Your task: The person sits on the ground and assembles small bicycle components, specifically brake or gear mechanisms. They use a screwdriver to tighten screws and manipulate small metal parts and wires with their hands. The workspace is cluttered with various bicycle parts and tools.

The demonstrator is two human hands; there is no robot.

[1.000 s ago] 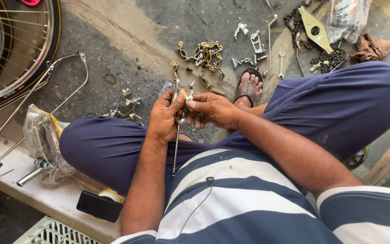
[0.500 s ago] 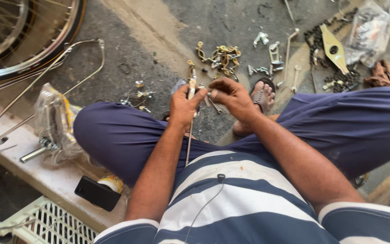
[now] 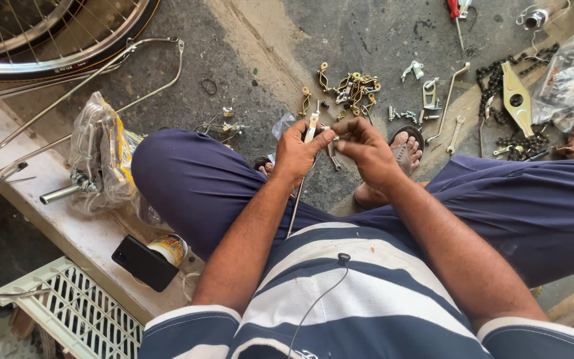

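Metal rod [image 3: 298, 203] with its bracket is clamped by left hand [image 3: 295, 154] fingers and right hand [image 3: 365, 147] fingers.

- Bare concrete floor [image 3: 247, 40] open at 11–12 o'clock of the hands.
- Brass clamps [image 3: 350, 86] crowd 12 o'clock; spanner [image 3: 455, 133] and chain [image 3: 499, 106] block 2 o'clock.
- Plastic bag [image 3: 101, 159] and wire stays [image 3: 101, 73] obstruct 9–10 o'clock.
- Knees close off 3 and 8 o'clock.

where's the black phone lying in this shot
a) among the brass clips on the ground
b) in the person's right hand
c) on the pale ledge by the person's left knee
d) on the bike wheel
c: the black phone lies on the pale ledge beside the left knee, next to a small round tin.
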